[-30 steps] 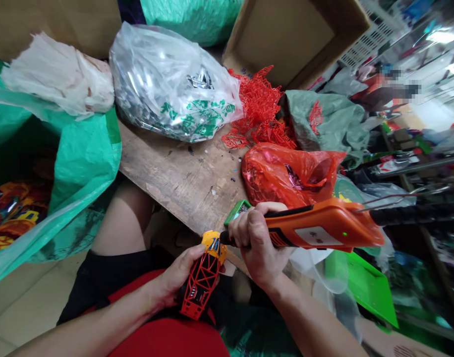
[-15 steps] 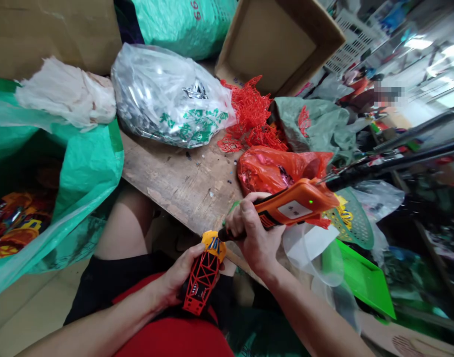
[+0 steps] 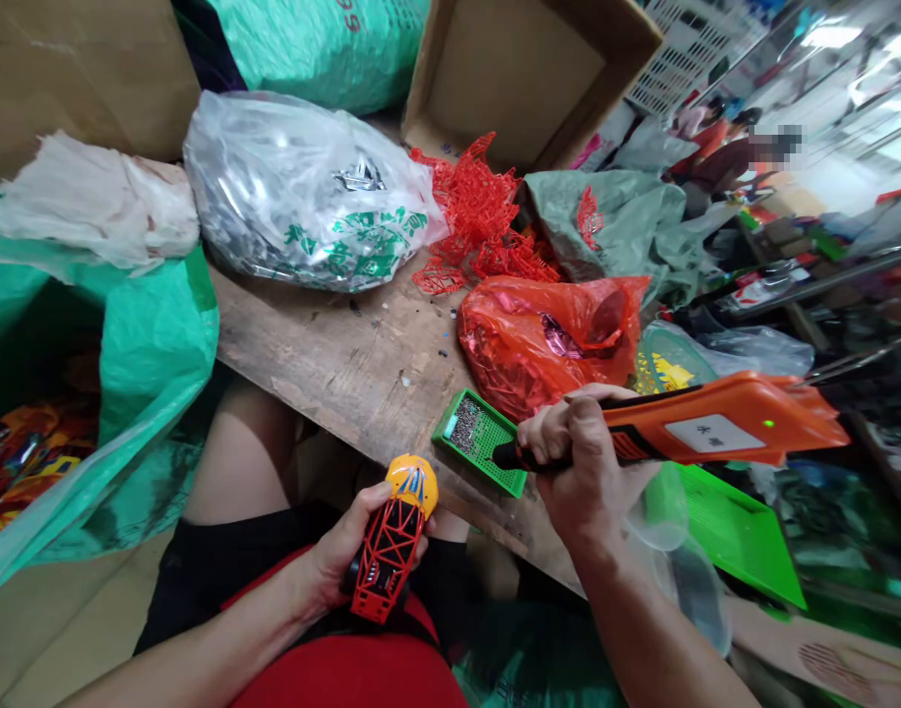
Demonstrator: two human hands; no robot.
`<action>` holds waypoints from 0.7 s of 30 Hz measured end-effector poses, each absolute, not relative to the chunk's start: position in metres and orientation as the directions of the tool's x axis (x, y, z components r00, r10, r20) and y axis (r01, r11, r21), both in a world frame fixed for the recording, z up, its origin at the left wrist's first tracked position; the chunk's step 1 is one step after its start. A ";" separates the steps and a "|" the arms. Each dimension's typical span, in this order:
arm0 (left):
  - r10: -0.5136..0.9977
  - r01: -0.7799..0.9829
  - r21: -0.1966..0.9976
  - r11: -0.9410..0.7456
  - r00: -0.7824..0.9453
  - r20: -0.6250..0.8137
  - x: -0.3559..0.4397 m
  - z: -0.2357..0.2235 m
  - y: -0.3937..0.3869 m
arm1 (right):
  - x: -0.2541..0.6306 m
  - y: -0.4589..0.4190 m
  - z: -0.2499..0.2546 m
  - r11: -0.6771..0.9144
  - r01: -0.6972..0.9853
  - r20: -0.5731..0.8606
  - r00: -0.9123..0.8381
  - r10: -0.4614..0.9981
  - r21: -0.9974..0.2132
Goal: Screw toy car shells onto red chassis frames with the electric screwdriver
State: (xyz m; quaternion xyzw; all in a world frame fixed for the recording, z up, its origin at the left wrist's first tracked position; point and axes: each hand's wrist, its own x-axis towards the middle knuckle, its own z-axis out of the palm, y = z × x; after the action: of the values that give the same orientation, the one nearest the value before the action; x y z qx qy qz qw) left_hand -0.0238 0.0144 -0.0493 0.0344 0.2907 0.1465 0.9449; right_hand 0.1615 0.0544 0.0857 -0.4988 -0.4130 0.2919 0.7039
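In my left hand [image 3: 358, 531] is a toy vehicle [image 3: 392, 536] with a yellow front and a red lattice frame over a black body, held above my lap. My right hand [image 3: 579, 452] is wrapped round an orange and black electric screwdriver [image 3: 716, 423], which lies sideways with its black tip pointing left. That tip is over the right part of a small green basket [image 3: 487, 433]; whether it touches anything there I cannot tell. Small dark screws [image 3: 465, 423] fill the basket's left end.
A red plastic bag [image 3: 539, 344] sits behind the basket, and red lattice parts [image 3: 480, 206] are heaped farther back. At left are a bulging clear bag [image 3: 303, 197] and an open green sack [image 3: 155, 324] holding toy parts. A bright green tray [image 3: 746, 541] stands at right.
My right hand has carried the screwdriver away from the toy's yellow front, rightward to the green basket, which now shows. The toy stays in my left hand; the view has shifted slightly.
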 end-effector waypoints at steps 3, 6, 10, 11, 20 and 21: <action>0.306 -0.260 0.162 0.952 0.800 -0.516 -0.025 -0.050 0.015 | 0.173 0.057 0.078 0.351 0.049 0.326 0.507 0.798 -0.935; 0.319 -0.269 0.172 0.948 0.804 -0.501 -0.026 -0.050 0.016 | 0.181 0.061 0.072 0.349 0.056 0.322 0.538 0.779 -0.936; 0.313 -0.263 0.170 0.950 0.796 -0.519 -0.027 -0.048 0.016 | 0.187 0.065 0.064 0.348 0.029 0.305 0.554 0.775 -0.937; 0.315 -0.261 0.177 0.949 0.792 -0.523 -0.027 -0.048 0.016 | 0.188 0.066 0.063 0.352 0.028 0.307 0.555 0.773 -0.936; 0.345 -0.284 0.197 0.939 0.777 -0.526 -0.026 -0.045 0.015 | 0.193 0.080 0.055 0.363 0.024 0.309 0.580 0.754 -0.931; 0.346 -0.283 0.199 0.938 0.778 -0.525 -0.026 -0.045 0.015 | 0.193 0.082 0.055 0.361 0.024 0.307 0.583 0.753 -0.932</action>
State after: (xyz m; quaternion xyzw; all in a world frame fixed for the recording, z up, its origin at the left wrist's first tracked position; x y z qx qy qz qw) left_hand -0.0258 0.0148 -0.0455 0.0543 0.2886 0.1669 0.9412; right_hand 0.1933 0.0822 0.0546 -0.5072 -0.3829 0.2492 0.7308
